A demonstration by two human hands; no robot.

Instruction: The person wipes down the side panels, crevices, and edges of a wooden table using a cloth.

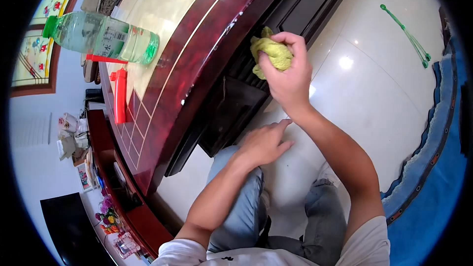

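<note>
Left hand (263, 144) empty, half-open; right hand (287, 71) clenches crumpled yellow-green fabric cloth (274, 53), loose folds could snag ridged dark-wood bench base (241, 75) beside it.

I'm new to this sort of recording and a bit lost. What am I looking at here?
There is no machine, just a person's two bare hands. The single picture comes from a camera worn on the head, looking forward and down; the view bends strongly towards its edges. The right hand grips a yellow-green cloth by the dark wood below the tabletop. The left hand is empty. On the tabletop are a green-capped bottle and a slim red object.
</note>
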